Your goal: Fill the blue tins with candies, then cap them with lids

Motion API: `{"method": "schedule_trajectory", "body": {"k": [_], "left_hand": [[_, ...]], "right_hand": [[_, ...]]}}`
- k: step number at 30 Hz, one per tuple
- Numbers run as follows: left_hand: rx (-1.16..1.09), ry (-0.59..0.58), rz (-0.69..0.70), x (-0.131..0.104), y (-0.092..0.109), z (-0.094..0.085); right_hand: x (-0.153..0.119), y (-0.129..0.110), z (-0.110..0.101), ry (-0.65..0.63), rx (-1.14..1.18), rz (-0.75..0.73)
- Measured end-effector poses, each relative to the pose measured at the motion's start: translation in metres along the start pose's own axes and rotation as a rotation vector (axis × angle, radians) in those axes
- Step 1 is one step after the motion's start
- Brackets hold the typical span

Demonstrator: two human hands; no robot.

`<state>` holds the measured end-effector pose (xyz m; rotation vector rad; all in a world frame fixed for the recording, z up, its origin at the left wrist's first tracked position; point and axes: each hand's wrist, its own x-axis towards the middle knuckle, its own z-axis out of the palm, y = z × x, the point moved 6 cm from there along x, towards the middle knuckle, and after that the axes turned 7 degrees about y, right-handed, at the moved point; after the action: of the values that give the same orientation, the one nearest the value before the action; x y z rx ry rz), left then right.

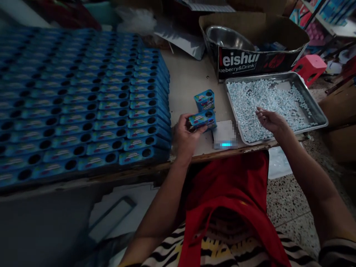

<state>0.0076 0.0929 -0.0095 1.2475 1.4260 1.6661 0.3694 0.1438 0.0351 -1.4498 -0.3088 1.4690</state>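
My left hand (188,134) is wrapped round a small blue candy box (202,118) with a dark round hole in its top. Just behind it, a second blue box (204,99) of the same kind stands on the table. A small scale (224,134) with a lit cyan display lies right of my left hand; its picture is pixelated. Over a metal tray (319,118) my right hand (270,119) has its fingers curled together, with a few white pieces at the tips. Small white and pale blue candies (244,102) cover most of the tray's bottom.
Rows of many blue boxes (111,104) fill the table's left side. Behind the tray stands a black-printed carton (236,63) with a metal bowl (228,37) in it. A red stool (311,68) is beyond the tray's right corner. The table edge (200,157) runs before me.
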Motion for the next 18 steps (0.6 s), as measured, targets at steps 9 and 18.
{"method": "schedule_trajectory", "body": {"k": [9,18], "left_hand": [[-0.059,-0.172,-0.037,-0.024,0.007,0.051],[0.068,-0.044,-0.072,-0.020,0.012,-0.027]], "right_hand": [[-0.010,0.013,0.005,-0.083,-0.094,-0.003],[-0.013,-0.001,0.004,-0.105,-0.248,-0.117]]}}
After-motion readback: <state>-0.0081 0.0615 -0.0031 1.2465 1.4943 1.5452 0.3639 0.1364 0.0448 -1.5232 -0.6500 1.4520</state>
